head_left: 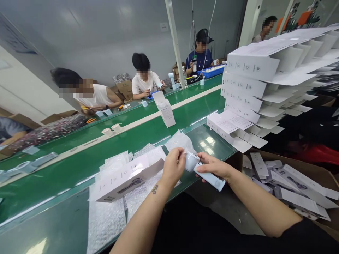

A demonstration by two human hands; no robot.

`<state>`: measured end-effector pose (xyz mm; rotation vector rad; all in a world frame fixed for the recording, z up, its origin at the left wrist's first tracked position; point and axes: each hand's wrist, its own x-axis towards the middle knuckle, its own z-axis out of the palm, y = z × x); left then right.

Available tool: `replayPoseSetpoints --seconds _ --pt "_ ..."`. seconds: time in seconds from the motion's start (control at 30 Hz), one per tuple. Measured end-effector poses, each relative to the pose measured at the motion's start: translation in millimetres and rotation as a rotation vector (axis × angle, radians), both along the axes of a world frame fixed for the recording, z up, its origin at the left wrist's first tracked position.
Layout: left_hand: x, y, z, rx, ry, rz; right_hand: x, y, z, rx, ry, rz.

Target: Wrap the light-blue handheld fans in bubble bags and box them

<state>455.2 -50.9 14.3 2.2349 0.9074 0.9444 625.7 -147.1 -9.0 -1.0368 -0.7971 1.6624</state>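
Head camera shows a green conveyor table (pixel 79 165), a white box (pixel 124 180) lying on it; at its near edge the right hand (pixel 214 166) grips a pale-blue device (pixel 209 176), the left hand (pixel 173 165) pinching its white round head (pixel 191 161).

Your left hand (pixel 173 165) and your right hand (pixel 213 165) meet over the near edge of the green worktop (pixel 79 165). Together they hold a pale blue handheld device (pixel 208 176): the right hand closes round its handle, while the left hand's fingers pinch its white round head (pixel 191 161) and a clear plastic bag (pixel 180 141) just behind it. Beside your left forearm a white product box (pixel 124 178) lies flat on sheets of bubble wrap (pixel 106 218). A stack of folded white cartons (pixel 254 91) stands to your right, and across the worktop several people sit working.
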Motion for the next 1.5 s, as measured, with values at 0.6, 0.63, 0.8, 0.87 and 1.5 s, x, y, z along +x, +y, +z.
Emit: replayPoseSetpoints --seconds 0.6,0.63,0.8,0.87,1.5 --pt "5.4 -32.0 -14.4 -0.679 -0.38 0.15 17.2 -21.6 5.2 0.108 0.039 -0.325" --pt "10.5 -33.6 -9.2 -0.775 -0.456 0.069 16.5 -22.3 2.8 0.108 0.074 -0.268" --pt "28.4 -34.8 -5.5 -0.874 -0.505 -0.112 9.3 -27.4 -8.7 0.099 0.231 -0.251" --pt "28.6 -34.1 -18.9 -0.76 -0.481 -0.073 8.8 -29.1 -11.4 0.081 0.221 -0.255" --pt "31.5 -57.6 -41.2 0.042 0.061 0.103 -4.4 -17.4 -14.9 -0.096 0.273 -0.549"
